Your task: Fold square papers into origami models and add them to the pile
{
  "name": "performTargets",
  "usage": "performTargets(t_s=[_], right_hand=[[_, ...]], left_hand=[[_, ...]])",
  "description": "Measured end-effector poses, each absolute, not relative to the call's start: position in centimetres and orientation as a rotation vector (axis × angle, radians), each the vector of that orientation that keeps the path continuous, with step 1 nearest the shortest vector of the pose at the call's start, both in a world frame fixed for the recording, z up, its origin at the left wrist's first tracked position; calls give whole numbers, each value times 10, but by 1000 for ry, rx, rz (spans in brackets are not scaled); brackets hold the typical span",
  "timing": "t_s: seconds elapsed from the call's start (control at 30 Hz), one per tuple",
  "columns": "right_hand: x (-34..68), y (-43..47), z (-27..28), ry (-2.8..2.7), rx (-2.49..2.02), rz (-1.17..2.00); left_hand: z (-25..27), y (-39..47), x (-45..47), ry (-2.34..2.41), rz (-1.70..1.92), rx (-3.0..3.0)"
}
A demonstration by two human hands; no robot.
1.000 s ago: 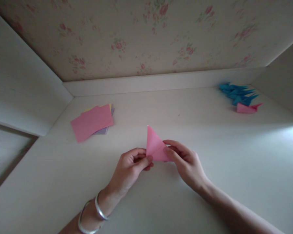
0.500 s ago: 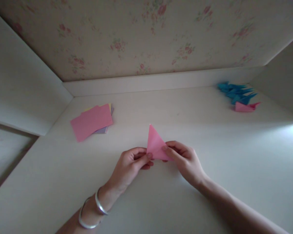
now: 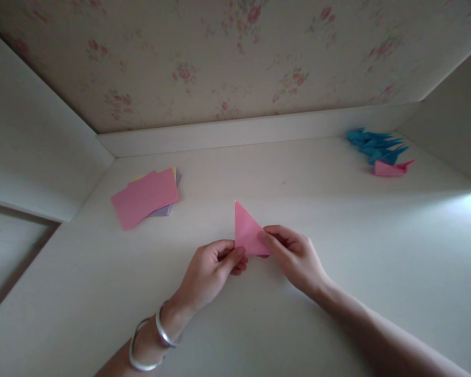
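A pink sheet of origami paper (image 3: 246, 233), folded to a triangle, is held between both hands above the white desk (image 3: 235, 324). My left hand (image 3: 216, 267) pinches its lower left corner, thumb on top and fingers curled beneath. On the right slope of the triangle, my right hand (image 3: 292, 254) grips with thumb in front and fingers partly hidden behind. One tip of the paper points away from me. Two silver bangles (image 3: 165, 330) circle my left wrist.
At the left lies a stack of coloured paper (image 3: 147, 198), pink on top with yellow and purple edges showing. Several blue folded paper figures (image 3: 379, 146) and a pink folded figure (image 3: 390, 168) sit at the back right. Behind the desk rises a floral wall (image 3: 204, 52).
The triangle has turned slightly, so its left edge now stands nearly straight up. Both hands keep their grip. The whole view has shifted a little.
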State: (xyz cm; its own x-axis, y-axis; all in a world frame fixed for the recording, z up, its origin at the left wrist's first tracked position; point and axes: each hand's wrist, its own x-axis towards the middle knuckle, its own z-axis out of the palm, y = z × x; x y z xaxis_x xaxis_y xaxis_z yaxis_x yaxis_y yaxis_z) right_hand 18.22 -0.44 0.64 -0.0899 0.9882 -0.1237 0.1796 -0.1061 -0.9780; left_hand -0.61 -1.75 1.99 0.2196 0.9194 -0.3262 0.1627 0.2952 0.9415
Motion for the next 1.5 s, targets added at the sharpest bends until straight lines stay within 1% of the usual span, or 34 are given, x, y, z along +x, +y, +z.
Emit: performTargets(t_s=[0.17, 0.37, 0.6, 0.8, 1.03, 1.17, 1.3, 1.5], right_hand=[[182, -4, 4, -1372, -1385, 1219], [180, -4, 1, -1436, -1377, 1209], [178, -4, 5, -1208, -1176, 1428], [177, -6, 7, -1222, -1154, 1481], [172, -3, 9, -1082, -1198, 1410], [172, -4, 11, -1113, -1249, 1344], [172, -5, 12, -1117, -1303, 1287], [171, -3, 15, -1060, -1313, 1289]], left_hand=[[21, -18, -8, 1378, 763, 1488], [13, -14, -10, 1306, 730, 1336], [7, -12, -11, 1390, 886, 1318], [8, -13, -12, 1300, 954, 1217], [13, -19, -6, 1296, 918, 1261], [11, -21, -5, 1247, 902, 1167], [11, -23, -3, 1238, 893, 1225], [15, -25, 0, 1259, 865, 1313]])
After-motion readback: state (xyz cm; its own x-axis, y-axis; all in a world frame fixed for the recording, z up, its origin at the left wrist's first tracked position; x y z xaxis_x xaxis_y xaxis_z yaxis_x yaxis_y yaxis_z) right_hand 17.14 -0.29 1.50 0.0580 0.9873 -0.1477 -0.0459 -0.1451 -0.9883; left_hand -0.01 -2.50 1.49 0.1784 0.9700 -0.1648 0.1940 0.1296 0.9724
